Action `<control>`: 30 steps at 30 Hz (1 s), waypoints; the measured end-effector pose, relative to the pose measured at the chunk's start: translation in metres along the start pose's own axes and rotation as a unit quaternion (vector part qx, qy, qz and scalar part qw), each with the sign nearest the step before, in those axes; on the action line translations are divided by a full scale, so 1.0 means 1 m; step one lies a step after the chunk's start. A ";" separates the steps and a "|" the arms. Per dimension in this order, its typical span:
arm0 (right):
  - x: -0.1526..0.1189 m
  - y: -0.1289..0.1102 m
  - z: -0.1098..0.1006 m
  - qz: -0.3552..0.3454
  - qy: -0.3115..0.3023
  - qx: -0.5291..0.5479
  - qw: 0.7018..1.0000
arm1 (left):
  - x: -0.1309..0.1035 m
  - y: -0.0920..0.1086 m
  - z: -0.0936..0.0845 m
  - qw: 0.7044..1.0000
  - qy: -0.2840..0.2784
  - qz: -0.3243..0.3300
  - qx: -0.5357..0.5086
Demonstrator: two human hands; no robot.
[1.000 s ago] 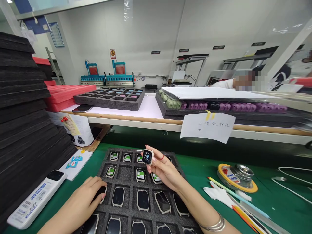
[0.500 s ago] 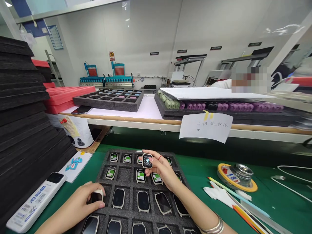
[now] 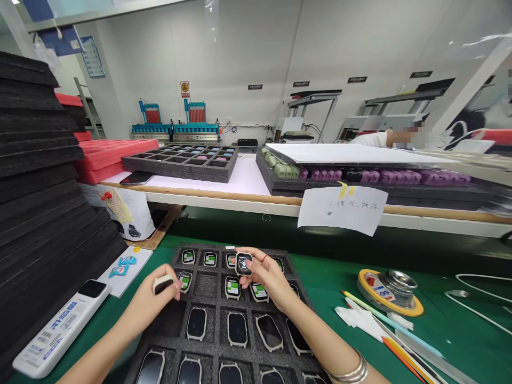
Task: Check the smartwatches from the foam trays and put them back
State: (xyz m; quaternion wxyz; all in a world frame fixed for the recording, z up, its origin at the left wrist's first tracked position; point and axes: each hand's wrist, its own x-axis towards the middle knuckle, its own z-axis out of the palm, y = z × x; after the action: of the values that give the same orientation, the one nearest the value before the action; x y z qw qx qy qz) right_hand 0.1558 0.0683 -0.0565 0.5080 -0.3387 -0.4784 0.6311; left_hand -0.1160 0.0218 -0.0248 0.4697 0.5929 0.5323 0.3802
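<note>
A black foam tray point(image 3: 216, 297) lies on the green bench, its pockets holding several smartwatch bodies without straps. The far two rows show green-and-white screens; nearer ones, such as one smartwatch point(image 3: 237, 328), are dark. My right hand point(image 3: 266, 274) is closed on a smartwatch point(image 3: 243, 263) with a lit watch face, above the second row. Left of the tray's far rows, my left hand point(image 3: 156, 293) grips another smartwatch point(image 3: 163, 284), tilted, its screen dark. One second-row pocket and the third row's leftmost pocket are bare.
Black foam trays point(image 3: 36, 186) are stacked high at left, beside a white box point(image 3: 64, 328). At right lie a tape roll point(image 3: 390, 293), pens point(image 3: 404, 320) and a white cable point(image 3: 480, 290). A shelf point(image 3: 256, 200) crosses behind, carrying more trays. A co-worker's arm point(image 3: 372, 140) shows beyond.
My left hand has lifted its smartwatch out of the third row's leftmost pocket and moved up and away. My right hand stays nearly still; the watch face it holds looks different.
</note>
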 end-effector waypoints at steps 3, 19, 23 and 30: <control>-0.001 0.000 0.001 0.002 0.002 -0.006 1.000 | 0.014 0.011 0.006 0.984 -0.039 -0.031 -0.172; 0.006 0.011 0.019 -0.022 -0.048 -0.162 0.985 | 0.034 0.063 0.009 0.940 -0.114 0.033 -0.320; 0.010 0.023 0.042 -0.061 -0.098 -0.305 0.945 | 0.033 0.059 0.003 0.942 -0.109 0.027 -0.317; 0.011 0.020 0.070 -0.150 -0.156 -0.510 0.832 | 0.027 0.060 -0.006 0.940 -0.110 0.050 -0.319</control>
State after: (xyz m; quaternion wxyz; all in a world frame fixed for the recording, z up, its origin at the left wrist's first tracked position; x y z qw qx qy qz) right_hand 0.0826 0.0596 -0.0527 0.2705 -0.3706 -0.8503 0.2578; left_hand -0.1012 0.0503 0.0329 0.6699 0.4761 0.2982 0.4855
